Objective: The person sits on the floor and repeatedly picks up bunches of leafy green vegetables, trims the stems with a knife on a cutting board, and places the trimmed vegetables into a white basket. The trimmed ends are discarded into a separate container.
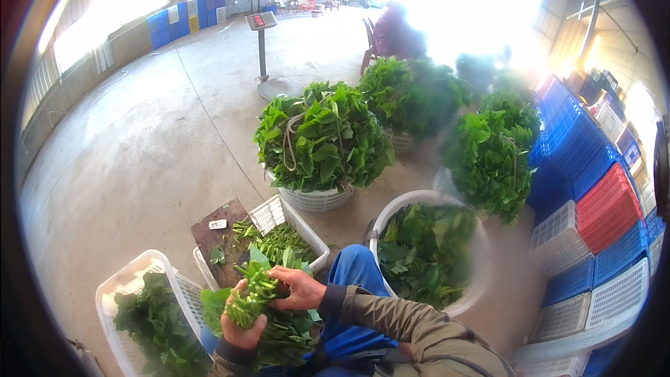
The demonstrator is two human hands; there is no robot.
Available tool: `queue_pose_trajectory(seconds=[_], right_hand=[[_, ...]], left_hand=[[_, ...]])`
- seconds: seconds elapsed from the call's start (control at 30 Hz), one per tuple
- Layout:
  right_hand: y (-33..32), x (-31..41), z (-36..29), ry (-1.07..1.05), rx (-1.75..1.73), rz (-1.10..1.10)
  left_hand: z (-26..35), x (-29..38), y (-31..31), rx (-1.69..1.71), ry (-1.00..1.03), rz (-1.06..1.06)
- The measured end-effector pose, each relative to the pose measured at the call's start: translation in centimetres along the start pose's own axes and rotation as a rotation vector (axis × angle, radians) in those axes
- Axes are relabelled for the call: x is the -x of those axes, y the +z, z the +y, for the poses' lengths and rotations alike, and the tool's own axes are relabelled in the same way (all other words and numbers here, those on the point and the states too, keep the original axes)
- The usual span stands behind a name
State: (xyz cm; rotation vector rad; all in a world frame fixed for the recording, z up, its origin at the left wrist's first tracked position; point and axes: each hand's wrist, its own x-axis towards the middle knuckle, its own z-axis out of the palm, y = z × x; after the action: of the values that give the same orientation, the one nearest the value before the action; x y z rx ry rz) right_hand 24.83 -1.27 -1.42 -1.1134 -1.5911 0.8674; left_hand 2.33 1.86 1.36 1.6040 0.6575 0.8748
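A bunch of leafy greens (252, 293) is held over my lap, its pale cut stem ends turned up toward me. My left hand (242, 319) wraps around the bunch from the near left side. On the right side of the stems, my right hand (299, 289) closes its fingers and thumb against them. Broad leaves hang below both hands. Just beyond lies a dark, worn board (212, 225) with a small pale object (218, 224) and a loose leaf on it. Beside the board, a white plastic crate (309, 225) holds many short cut stems (282, 243).
Left of me stands a white crate (163, 259) of leaves. At right is a round white tub (413, 196) with leafy bunches. Ahead are roped baskets of greens (324, 136), a platform scale (261, 22) and a seated person (398, 31). Stacked crates (607, 209) line the right.
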Motion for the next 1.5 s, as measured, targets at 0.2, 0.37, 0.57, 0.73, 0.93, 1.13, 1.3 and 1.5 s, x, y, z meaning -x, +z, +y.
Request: queue_pose_trajectory(seconds=[0.2, 0.37, 0.57, 0.73, 0.93, 1.13, 1.3, 1.5], right_hand=[[-3.4, 0.1, 1.5, 0.076, 0.094, 0.110], [-5.7, -2.3, 1.5, -0.129, 0.421, 0.168], [-3.0, -3.3, -2.2, 0.162, -0.234, -0.069], [1.8, -2.3, -0.7, 0.362, -0.641, -0.122], [1.8, -0.5, 1.3, 0.300, -0.457, -0.309], [3.2, 0.2, 1.5, 0.044, -0.102, -0.315], [3.7, 0.6, 0.9, 0.141, -0.099, -0.285], [4.8, 0.0, 1.8, -0.033, -0.080, -0.237]], left_hand=[[1.3, 0.8, -0.1, -0.149, 0.121, 0.044], [-0.2, 2.3, -3.6, -0.205, 0.037, 0.249], [1.0, -1.7, -1.7, -0.051, 0.001, 0.076], [0.7, -0.6, -0.3, 0.204, -0.123, 0.159], [-1.8, 0.7, 1.8, 0.227, -0.141, 0.250], [-3.5, 0.4, 2.1, 0.259, -0.150, 0.308], [-4.8, 0.7, 3.1, 0.219, -0.138, 0.299], [-4.7, 3.1, -1.4, 0.295, -0.297, -0.091]])
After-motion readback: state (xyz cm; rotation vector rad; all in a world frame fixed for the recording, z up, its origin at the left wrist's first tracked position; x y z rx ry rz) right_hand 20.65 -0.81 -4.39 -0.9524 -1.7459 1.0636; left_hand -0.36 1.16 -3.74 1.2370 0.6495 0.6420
